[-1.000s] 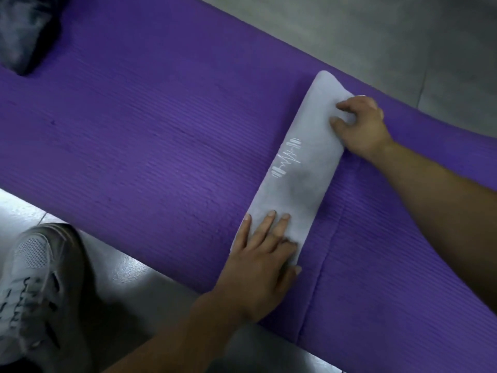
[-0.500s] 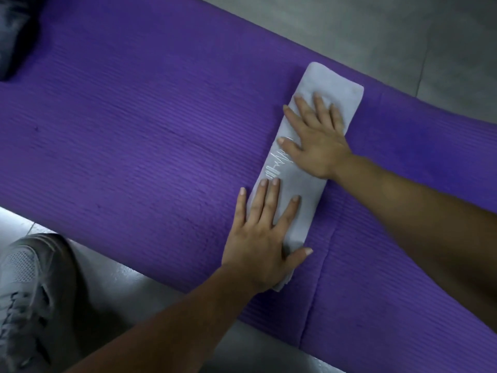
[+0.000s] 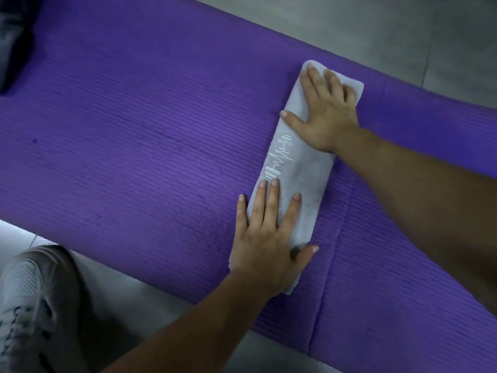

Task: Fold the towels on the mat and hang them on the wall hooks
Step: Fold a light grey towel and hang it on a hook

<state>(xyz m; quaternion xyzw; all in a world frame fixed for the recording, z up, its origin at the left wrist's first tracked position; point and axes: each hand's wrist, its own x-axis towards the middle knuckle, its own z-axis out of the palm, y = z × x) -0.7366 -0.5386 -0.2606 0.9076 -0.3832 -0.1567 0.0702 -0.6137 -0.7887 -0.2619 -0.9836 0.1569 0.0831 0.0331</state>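
Already folded into a long narrow strip: one pale grey towel [image 3: 304,181], lying flat on the purple mat [image 3: 134,130] toward its right part, running from near edge to far edge. Pressed down at the near end by the left hand [image 3: 265,246], fingers spread wide and flat, gripping nothing; pinned at the far end by the right hand [image 3: 326,114], fingers likewise flat and loosely splayed, closed on nothing. Judging by this, smoothing or a last crease in progress, maybe one more fold across the length to come. Hanging not yet started: no wall hooks in view. Counted: one towel in the open with a white zigzag mark [image 3: 279,157], one mat, two hands, one grey shoe [image 3: 29,305] on the floor, and one dark bundle [image 3: 13,41] at the far left corner, possibly another towel, too cropped to tell.
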